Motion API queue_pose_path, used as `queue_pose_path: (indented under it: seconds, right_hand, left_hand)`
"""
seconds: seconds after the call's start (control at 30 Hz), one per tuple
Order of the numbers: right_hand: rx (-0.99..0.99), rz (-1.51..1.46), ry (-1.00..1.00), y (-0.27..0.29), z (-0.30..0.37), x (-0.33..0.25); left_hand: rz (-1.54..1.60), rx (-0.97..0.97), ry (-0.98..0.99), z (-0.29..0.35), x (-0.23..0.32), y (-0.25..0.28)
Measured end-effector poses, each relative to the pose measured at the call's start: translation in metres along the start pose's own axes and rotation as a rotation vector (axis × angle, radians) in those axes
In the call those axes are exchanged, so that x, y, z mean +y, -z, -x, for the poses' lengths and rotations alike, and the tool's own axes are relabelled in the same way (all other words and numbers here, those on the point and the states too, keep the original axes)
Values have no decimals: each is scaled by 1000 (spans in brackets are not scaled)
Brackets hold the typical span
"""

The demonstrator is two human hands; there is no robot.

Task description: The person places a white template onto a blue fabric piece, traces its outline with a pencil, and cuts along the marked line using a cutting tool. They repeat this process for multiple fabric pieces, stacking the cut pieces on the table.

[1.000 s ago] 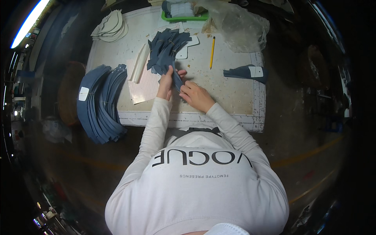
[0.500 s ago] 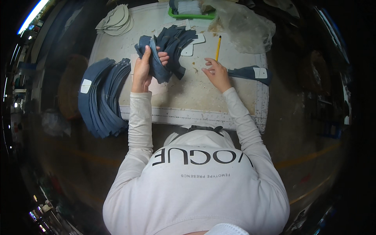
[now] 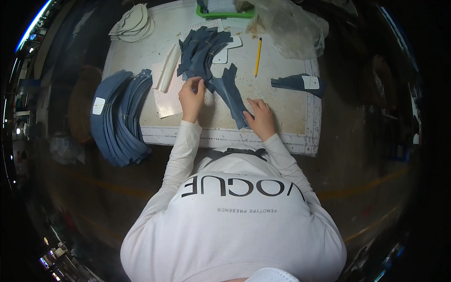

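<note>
A tied bundle of blue fabric pieces lies fanned out on the work table. At its lower edge my left hand has its fingers bent together on the cloth; the fingertips are partly hidden. To the right, a smaller group of narrow blue fabric strips slants down toward me. My right hand is beside the lower end of these strips, thumb touching or very close to the cloth, fingers apart. A long white folded strip rests on a pink patterned sheet left of the bundle.
A large stack of blue fabric pieces overhangs the left table edge. A small tagged blue bundle lies at the right, below a yellow pencil. White cut pieces, a green tray and clear plastic lie along the back.
My left hand has let the lifted blue fabric down and moved right and nearer. Blue strips now lie spread on the table. My right hand has come nearer, beside their lower end.
</note>
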State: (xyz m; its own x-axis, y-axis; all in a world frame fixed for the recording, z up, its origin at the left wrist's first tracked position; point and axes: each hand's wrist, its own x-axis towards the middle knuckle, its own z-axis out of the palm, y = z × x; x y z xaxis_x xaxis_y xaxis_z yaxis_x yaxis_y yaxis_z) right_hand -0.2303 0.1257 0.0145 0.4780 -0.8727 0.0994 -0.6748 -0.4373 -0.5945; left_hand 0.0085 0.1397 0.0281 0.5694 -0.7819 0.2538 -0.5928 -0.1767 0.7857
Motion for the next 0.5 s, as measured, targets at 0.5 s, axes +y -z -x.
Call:
queue_pose_path:
  seconds: [0.5]
  right_hand:
    - [13, -296, 206, 30, -23, 3]
  left_hand:
    - [92, -543, -796, 0, 45, -33]
